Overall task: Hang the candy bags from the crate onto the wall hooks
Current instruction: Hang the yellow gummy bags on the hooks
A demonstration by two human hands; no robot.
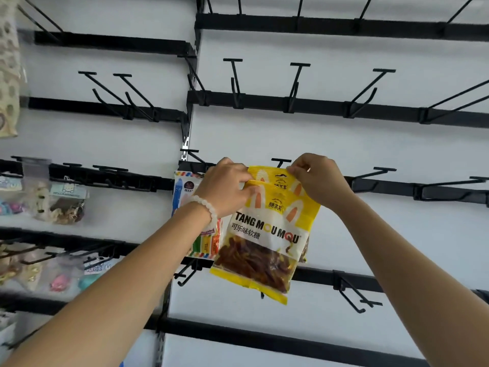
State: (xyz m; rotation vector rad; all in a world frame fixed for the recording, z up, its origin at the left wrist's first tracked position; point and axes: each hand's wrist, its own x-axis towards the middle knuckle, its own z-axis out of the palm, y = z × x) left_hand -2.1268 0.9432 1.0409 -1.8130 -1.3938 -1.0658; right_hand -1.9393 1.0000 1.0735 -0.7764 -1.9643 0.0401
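Both forearms reached up from the bottom of the view toward the wall. The left wrist wore a pale bead bracelet [205, 205]. The left hand [226, 186] had its fingers curled, pinching the top left corner of the yellow bag [264, 234]. The right hand [317, 181] pinched the bag's top right edge between thumb and curled fingertips, at the yellow header strip.

The bag hung tilted below both sets of fingers, its lower end swung toward the left arm. Black lettering ran across its white middle band, and dark brown candies showed through the clear lower part. A second yellow bag [272, 174] sat directly behind the first, its header showing between the two hands, just above the front bag's top edge. Whether either bag was already threaded on a hook could not be told.

Just above the right fingertips stood the T-shaped tip of a black hook [281, 160], touching or nearly touching the rear bag's header. Behind the left hand and wrist hung a striped bag [182, 192] with blue and red edging, mostly hidden by the arm.

Farther left of the left hand, clear packets of small trinkets [66, 202] hung on lower rails. Above both hands, rows of bare black hooks [297, 83] jutted from rails [317, 105] on the white wall [370, 144].
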